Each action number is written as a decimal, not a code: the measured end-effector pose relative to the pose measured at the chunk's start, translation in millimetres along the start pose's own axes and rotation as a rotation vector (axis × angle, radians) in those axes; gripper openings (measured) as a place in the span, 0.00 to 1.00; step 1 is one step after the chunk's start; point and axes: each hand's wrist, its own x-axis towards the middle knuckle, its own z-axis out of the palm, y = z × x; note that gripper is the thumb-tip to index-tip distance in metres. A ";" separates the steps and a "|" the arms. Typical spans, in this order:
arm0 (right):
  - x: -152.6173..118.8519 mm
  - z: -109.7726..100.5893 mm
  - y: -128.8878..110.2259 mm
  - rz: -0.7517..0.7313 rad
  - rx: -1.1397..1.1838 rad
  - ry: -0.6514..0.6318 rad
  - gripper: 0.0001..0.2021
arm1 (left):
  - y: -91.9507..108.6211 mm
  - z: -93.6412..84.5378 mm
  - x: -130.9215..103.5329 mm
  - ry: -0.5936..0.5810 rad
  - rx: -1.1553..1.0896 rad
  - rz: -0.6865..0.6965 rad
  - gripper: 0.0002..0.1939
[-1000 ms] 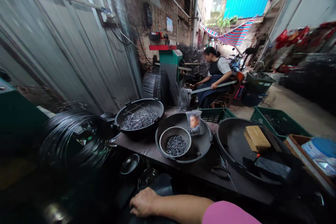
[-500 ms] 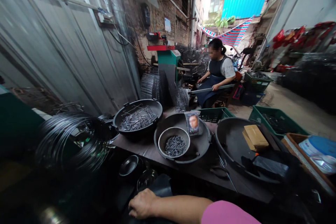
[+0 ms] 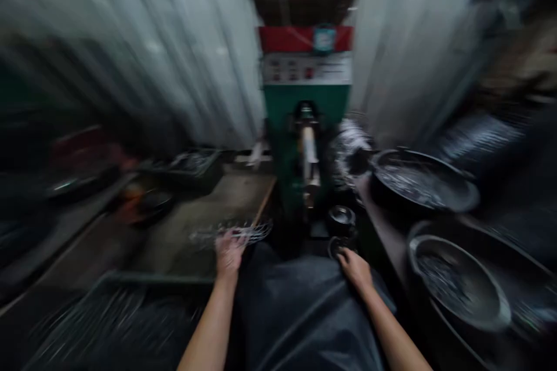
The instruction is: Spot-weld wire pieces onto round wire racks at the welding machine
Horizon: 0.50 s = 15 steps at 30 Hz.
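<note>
Ahead on the left, my left hand [image 3: 229, 252] reaches to a bundle of bent metal wire pieces [image 3: 256, 233] lying over a board. It touches or overlaps the wires, but blur hides whether the fingers are closed on them. My right hand [image 3: 355, 269] is by the right edge of the dark apron [image 3: 308, 307] over my lap, close to a small round container [image 3: 336, 246]. Its fingers are smeared, so I cannot make out anything held. Between and beyond the hands stands a green machine [image 3: 278, 122] with a rod-like part [image 3: 310, 153] projecting toward me.
To the right, a black pan [image 3: 467, 200] of metal pieces and a bowl [image 3: 500, 307] of small parts sit on a bench. A crate [image 3: 117, 278] of wire-like pieces is at lower left. A small pot [image 3: 342, 217] stands beside the machine. Corrugated metal [image 3: 209, 40] forms the wall.
The view has swung left, from the bench and a seated co-worker to the green machine. My left hand has come into view at the wire pieces. My right hand remains near my lap.
</note>
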 end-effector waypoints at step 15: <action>-49.3 71.0 -51.1 0.535 1.367 -0.566 0.22 | -33.9 -163.6 22.0 0.103 -0.922 -0.205 0.19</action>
